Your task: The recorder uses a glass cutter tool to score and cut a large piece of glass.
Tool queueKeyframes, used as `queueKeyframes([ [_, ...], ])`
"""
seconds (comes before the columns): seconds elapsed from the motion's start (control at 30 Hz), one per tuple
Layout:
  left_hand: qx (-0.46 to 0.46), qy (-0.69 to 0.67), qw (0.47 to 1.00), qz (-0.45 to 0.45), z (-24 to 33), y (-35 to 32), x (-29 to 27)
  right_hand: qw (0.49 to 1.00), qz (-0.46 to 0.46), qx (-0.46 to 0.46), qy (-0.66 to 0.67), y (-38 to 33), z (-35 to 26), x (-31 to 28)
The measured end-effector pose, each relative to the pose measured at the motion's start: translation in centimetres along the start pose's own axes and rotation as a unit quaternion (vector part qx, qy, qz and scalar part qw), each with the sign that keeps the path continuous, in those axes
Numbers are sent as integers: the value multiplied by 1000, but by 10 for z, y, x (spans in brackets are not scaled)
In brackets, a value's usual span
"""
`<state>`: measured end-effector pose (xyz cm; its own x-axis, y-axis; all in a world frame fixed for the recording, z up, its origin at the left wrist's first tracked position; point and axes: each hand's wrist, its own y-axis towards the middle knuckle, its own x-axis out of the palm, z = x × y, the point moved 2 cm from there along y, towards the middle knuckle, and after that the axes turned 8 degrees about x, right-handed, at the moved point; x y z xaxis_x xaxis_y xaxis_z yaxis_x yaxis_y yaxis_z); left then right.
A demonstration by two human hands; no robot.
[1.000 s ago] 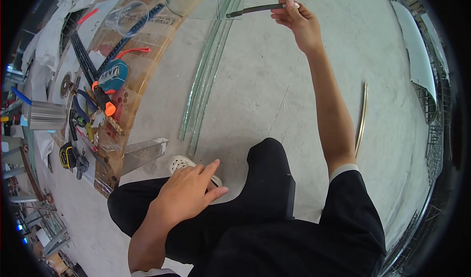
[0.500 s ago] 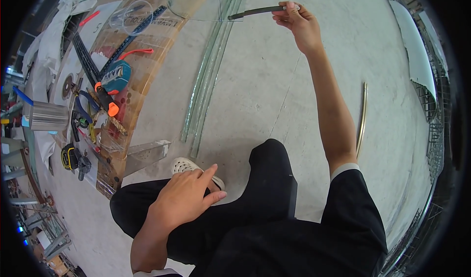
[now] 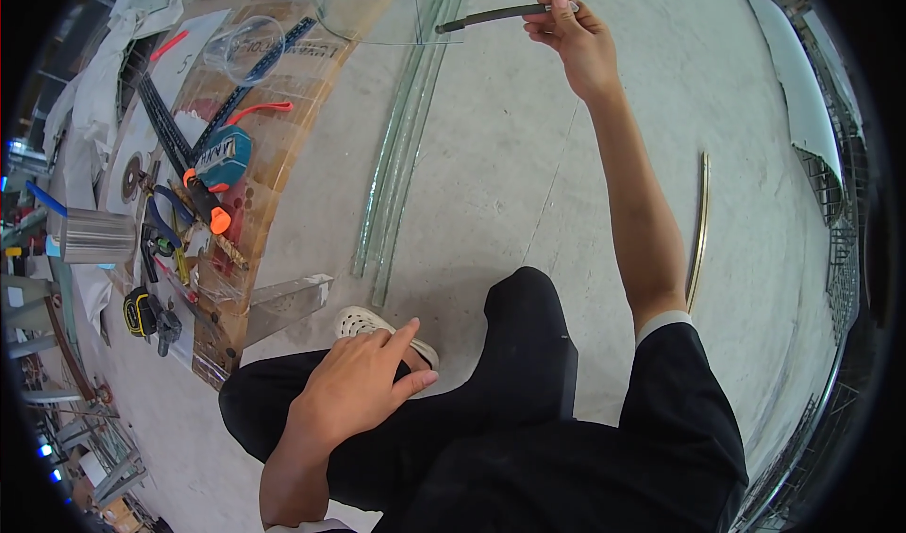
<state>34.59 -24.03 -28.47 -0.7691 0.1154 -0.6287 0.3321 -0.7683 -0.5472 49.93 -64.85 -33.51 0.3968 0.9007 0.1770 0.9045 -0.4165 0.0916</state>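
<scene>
My right hand (image 3: 578, 37) is stretched out ahead, closed in a pinch on a slim dark stick-like tool (image 3: 500, 14). The tool's far tip points left, at the lower corner of a clear glass sheet (image 3: 368, 9); whether it touches the glass I cannot tell. Over my left thigh, my left hand (image 3: 351, 382) hovers or rests with fingers apart and nothing in it.
Long glass strips (image 3: 401, 169) lie on the concrete floor (image 3: 491, 165). At left, a cluttered workbench (image 3: 307, 108) carries a tape measure (image 3: 140, 313), pliers (image 3: 168, 214), an orange-tipped knife (image 3: 208, 203) and a clear plastic cup (image 3: 257, 47). A thin gold strip (image 3: 701, 221) lies at right.
The view has shifted slightly, so the bench and floor strips sit a little lower. Both hands keep nearly the same pose, and the tool stays by the glass corner.
</scene>
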Motion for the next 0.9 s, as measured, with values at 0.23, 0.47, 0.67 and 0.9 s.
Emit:
queueKeyframes([
  [0.23,-3,-3,1000,-2,2,0,-2,1000,9,1,21,-1,-4,2],
  [0.47,-1,-3,1000,1,0,-1,-1,999,19,-10,27,-1,-7,9],
  [0.67,-12,1,1000,-10,3,-2,-6,999,9,2,36,0,-4,5],
  [0.9,-10,3,1000,-11,2,-1,-5,999,9,-6,46,1,-3,5],
])
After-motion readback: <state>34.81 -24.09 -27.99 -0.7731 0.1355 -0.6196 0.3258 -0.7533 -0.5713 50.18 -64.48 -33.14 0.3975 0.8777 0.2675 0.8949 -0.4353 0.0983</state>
